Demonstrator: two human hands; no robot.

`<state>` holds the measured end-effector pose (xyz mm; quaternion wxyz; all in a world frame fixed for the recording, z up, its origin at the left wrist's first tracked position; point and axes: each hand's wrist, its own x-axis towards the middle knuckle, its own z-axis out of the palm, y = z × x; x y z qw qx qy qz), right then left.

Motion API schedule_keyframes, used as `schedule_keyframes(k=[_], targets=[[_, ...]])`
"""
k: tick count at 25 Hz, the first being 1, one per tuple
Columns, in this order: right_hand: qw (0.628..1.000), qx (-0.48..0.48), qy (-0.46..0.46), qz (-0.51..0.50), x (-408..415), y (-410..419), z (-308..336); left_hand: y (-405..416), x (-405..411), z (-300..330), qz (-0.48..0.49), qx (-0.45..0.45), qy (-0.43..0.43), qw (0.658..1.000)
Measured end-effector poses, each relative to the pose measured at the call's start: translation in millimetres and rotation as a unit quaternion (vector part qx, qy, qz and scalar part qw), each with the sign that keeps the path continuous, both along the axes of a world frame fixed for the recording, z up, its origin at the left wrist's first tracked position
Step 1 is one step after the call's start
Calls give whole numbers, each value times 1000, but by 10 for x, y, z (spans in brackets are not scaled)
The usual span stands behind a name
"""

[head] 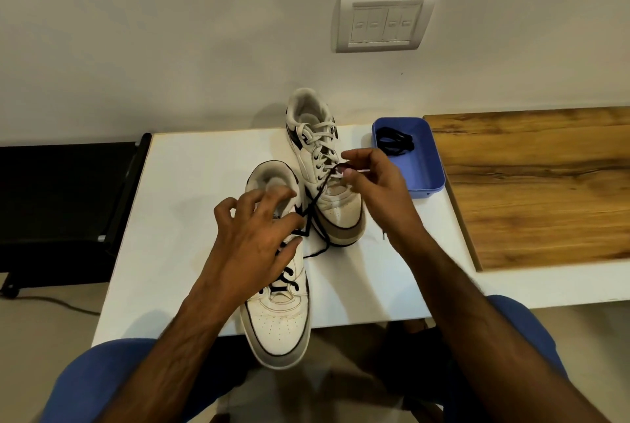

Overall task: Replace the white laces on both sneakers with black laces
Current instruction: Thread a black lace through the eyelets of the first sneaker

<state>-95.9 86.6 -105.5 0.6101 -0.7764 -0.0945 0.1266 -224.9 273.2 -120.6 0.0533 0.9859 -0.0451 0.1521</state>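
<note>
Near sneaker [279,313] under our spread left hand [259,238]; right hand [371,180] pinches black lace [318,196] tip up-right, so thread from right.

White table [204,184] carries two sneakers [324,163] and blue tray [429,163].

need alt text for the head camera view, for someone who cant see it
A person's right hand pinches the end of a black lace threaded through the near sneaker, while the left hand rests spread over it. The far sneaker keeps its white laces; a blue tray holds another black lace.
</note>
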Motion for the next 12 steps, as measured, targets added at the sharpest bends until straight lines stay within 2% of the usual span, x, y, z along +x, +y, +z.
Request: schedule_keyframes(k=[2,3,4,6,7,9,12], targets=[[971,-161,-180,2,-37,-8,-12,-24,0,9,8,-51,-9,999],[948,-193,-253,28,-58,-3,12,-22,-2,14,18,-100,-11,995],[939,-180,-279,87,-85,18,44,-15,1,18,27,-158,-12,987],[932,-153,-237,229,-187,83,76,-14,7,28,41,-252,-19,967],[921,-171,-214,275,-224,111,60,-24,11,29,46,-284,-23,957],[910,-197,-181,316,-243,137,19,-46,23,25,52,-333,-27,941],[937,-103,-108,315,-196,99,46,-33,33,37,41,-359,-18,932]])
